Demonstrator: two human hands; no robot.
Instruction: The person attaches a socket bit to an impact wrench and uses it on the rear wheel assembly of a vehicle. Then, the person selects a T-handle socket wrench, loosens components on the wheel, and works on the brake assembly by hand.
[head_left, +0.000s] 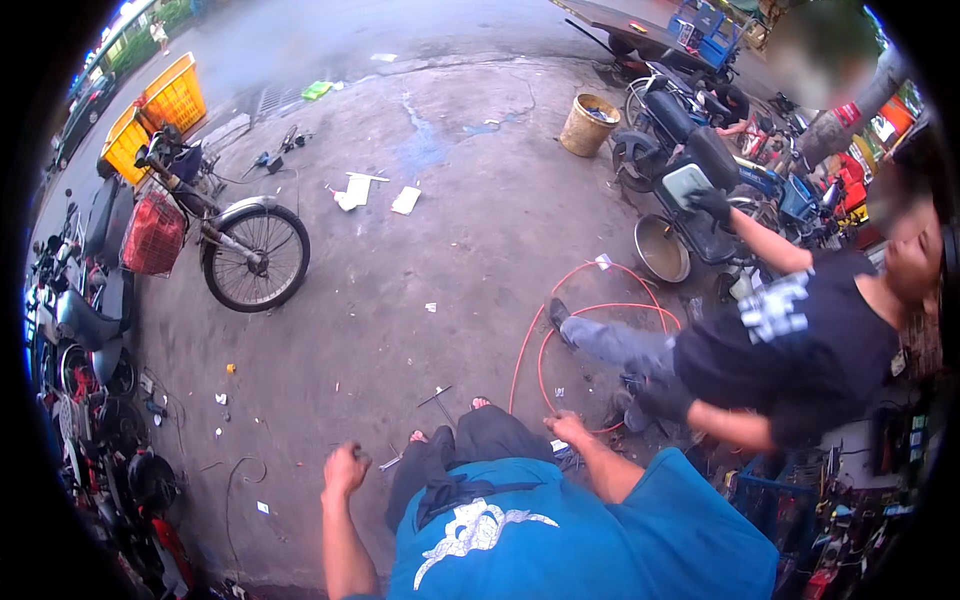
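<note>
At 7 o'clock the left hand (345,468) hangs apart from things, its fingers curling loosely; at 5 o'clock the right hand (570,428) lies over the near end of a red hose (541,362). I cannot tell if its fingers pinch or touch the hose. This looks like a pause between grips; taking up the T-shaped rod (436,397) on the ground at 7 o'clock, near the feet, would call for a low reach. The grey ground (400,320) is stained, with paper scraps (405,200) at 11. A bicycle (258,205) stands at 9, yellow crates (175,95) at 10, a bucket (582,132) at 1, and a gloved co-worker (800,340) at 3
</note>
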